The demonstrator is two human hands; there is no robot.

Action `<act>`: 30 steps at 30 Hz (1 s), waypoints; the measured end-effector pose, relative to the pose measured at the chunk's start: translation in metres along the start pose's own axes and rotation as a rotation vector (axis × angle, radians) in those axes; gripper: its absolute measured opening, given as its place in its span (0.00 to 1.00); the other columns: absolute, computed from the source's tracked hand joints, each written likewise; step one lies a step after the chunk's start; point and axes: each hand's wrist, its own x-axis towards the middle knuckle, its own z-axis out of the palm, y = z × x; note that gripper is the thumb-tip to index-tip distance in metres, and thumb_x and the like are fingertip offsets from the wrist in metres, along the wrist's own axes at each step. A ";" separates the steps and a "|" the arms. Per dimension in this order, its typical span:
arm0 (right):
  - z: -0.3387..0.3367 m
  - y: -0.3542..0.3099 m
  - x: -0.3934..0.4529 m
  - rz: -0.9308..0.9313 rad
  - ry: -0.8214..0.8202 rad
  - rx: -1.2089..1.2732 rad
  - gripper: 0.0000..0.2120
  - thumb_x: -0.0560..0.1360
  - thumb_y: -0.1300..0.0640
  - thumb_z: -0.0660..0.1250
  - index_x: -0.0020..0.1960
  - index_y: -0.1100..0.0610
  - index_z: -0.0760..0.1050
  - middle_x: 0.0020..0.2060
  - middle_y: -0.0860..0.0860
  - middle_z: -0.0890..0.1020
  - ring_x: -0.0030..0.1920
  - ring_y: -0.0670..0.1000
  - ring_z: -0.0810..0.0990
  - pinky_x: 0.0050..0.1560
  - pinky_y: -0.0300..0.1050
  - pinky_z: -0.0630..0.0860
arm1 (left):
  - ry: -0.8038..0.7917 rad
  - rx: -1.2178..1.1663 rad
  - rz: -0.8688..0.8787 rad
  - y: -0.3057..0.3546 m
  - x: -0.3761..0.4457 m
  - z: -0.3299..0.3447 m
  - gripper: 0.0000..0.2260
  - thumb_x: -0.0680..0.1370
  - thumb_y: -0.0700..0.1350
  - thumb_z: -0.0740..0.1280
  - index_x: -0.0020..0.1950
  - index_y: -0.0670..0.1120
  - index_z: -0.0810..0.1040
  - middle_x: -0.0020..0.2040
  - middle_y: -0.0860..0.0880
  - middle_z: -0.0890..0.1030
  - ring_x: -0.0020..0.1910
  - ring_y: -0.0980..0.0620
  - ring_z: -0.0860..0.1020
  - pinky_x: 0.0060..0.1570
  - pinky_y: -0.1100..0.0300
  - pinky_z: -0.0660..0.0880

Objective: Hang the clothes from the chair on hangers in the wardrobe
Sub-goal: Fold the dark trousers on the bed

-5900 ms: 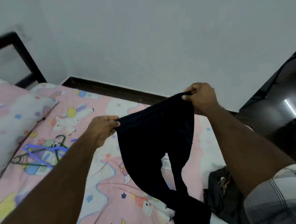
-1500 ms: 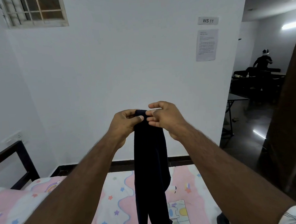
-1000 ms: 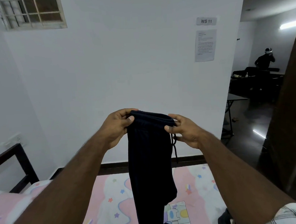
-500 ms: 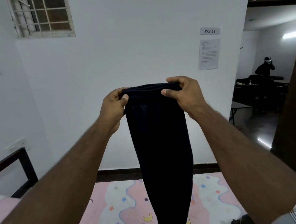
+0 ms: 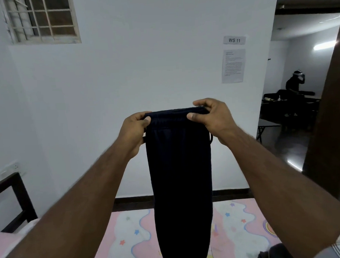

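The left hand (image 5: 133,130) and right hand (image 5: 213,116) each pinch one end of the waistband of the dark trousers (image 5: 180,177), held up at chest height between them. The folded legs hang straight down over the pink patterned bedsheet (image 5: 239,227), before the white wall (image 5: 142,71).

Dim cool light, wide-angle edge bending, mild softness

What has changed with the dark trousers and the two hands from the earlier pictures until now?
The dark trousers were spread wide and low over the bed; now they hang folded lengthwise, raised before the wall. The left hand and right hand moved closer together along the waistband. Both hands keep gripping the trousers.
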 end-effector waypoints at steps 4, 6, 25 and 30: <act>0.002 -0.003 -0.004 -0.002 -0.039 -0.006 0.21 0.65 0.56 0.82 0.56 0.52 0.81 0.49 0.51 0.85 0.48 0.49 0.86 0.56 0.50 0.82 | 0.019 -0.008 0.006 -0.005 0.000 -0.001 0.11 0.84 0.40 0.61 0.58 0.46 0.82 0.50 0.48 0.84 0.49 0.51 0.81 0.49 0.49 0.80; 0.001 -0.009 -0.001 -0.030 -0.001 0.010 0.22 0.65 0.54 0.82 0.57 0.51 0.81 0.50 0.50 0.85 0.50 0.48 0.85 0.57 0.48 0.82 | 0.047 -0.042 0.023 -0.002 0.002 -0.001 0.11 0.84 0.40 0.61 0.58 0.47 0.82 0.49 0.50 0.84 0.48 0.52 0.81 0.46 0.52 0.79; 0.036 0.057 -0.069 0.280 -0.277 0.023 0.15 0.69 0.59 0.79 0.54 0.57 0.82 0.46 0.52 0.87 0.49 0.51 0.86 0.55 0.46 0.80 | -0.046 0.053 -0.134 -0.075 -0.035 -0.045 0.11 0.84 0.39 0.62 0.58 0.48 0.83 0.48 0.52 0.85 0.49 0.54 0.82 0.47 0.54 0.80; 0.050 0.050 -0.071 0.286 -0.296 -0.151 0.11 0.71 0.57 0.77 0.52 0.56 0.81 0.47 0.53 0.86 0.46 0.49 0.85 0.51 0.44 0.81 | -0.009 0.170 -0.110 -0.088 -0.033 -0.061 0.11 0.82 0.38 0.64 0.56 0.51 0.83 0.52 0.53 0.85 0.51 0.56 0.81 0.53 0.57 0.77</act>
